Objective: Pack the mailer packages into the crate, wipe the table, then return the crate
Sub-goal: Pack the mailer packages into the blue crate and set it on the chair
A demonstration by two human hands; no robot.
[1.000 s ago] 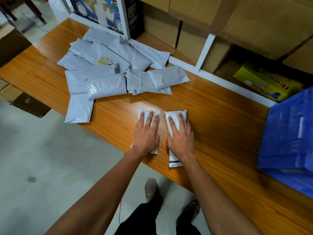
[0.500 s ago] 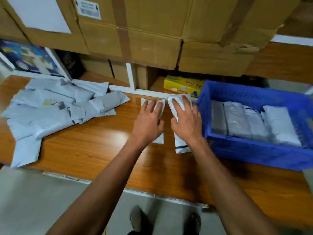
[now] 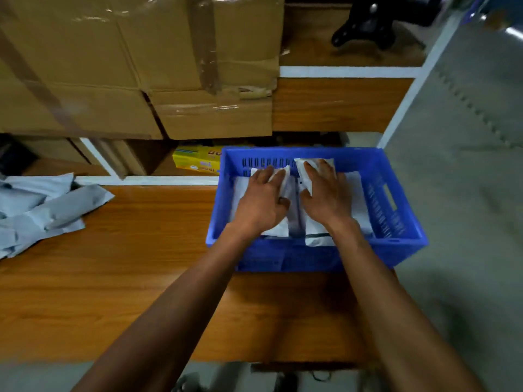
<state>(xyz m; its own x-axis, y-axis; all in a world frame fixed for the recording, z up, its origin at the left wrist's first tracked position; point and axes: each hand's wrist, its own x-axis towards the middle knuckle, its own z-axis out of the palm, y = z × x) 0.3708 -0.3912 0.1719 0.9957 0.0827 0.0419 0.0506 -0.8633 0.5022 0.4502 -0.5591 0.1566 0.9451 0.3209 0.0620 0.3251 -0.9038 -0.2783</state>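
Note:
A blue plastic crate [image 3: 396, 244] stands at the right end of the wooden table [image 3: 113, 278]. Both my hands are inside it. My left hand [image 3: 261, 203] grips a white mailer package [image 3: 278, 230], and my right hand [image 3: 325, 198] grips a second white mailer [image 3: 315, 239] beside it. More grey-white mailers lie under them on the crate's floor, partly hidden. A pile of grey mailer packages [image 3: 36, 210] remains on the table at the far left.
Taped cardboard boxes [image 3: 141, 80] fill the shelf above and behind the table. A yellow box [image 3: 198, 162] sits on the lower shelf behind the crate. The table's right edge runs under the crate, with grey floor [image 3: 467, 222] beyond.
Both hands carried the two white mailers from the table to the right and into the crate. The view has swung right, so the grey pile now sits at the left edge.

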